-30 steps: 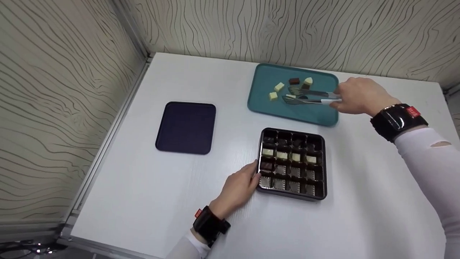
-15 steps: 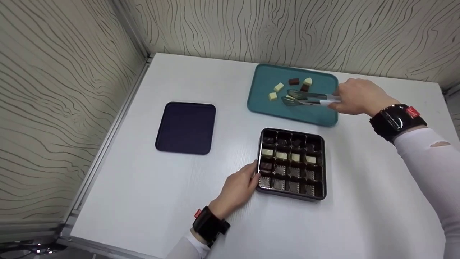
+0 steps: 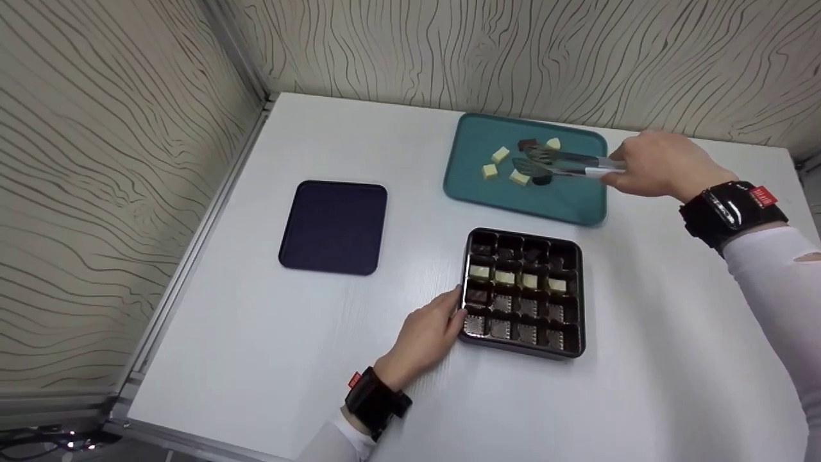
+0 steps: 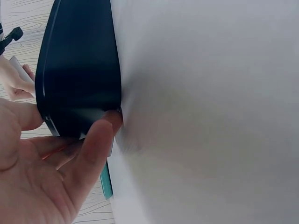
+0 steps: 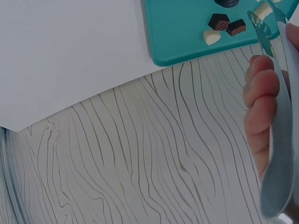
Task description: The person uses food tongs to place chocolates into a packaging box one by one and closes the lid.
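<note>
In the head view my left hand (image 3: 426, 333) holds the left side of a dark square chocolate box (image 3: 527, 333), thumb at its rim. The left wrist view shows the fingers round the corner of the box (image 4: 81, 60). The box is divided into small compartments: dark chocolates at the back, a row of white ones, one brown piece in front of these. My right hand (image 3: 660, 163) grips a pair of tongs (image 3: 595, 172) over the teal tray (image 3: 474, 189). Their parted clear tips overlap a brown chocolate, beside a white chocolate (image 3: 520, 177) and a dark round one (image 3: 542, 180).
A dark blue square lid (image 3: 333, 228) lies flat on the white table (image 3: 308, 333), left of the box. More white chocolates (image 3: 490, 171) and a brown chocolate (image 3: 527, 144) sit on the tray. A wood-patterned wall (image 3: 410, 51) rises behind the table.
My right hand and the tongs have moved back and a little right, off the nearest white chocolate, which now shows whole. The left hand and the box have stayed in place.
</note>
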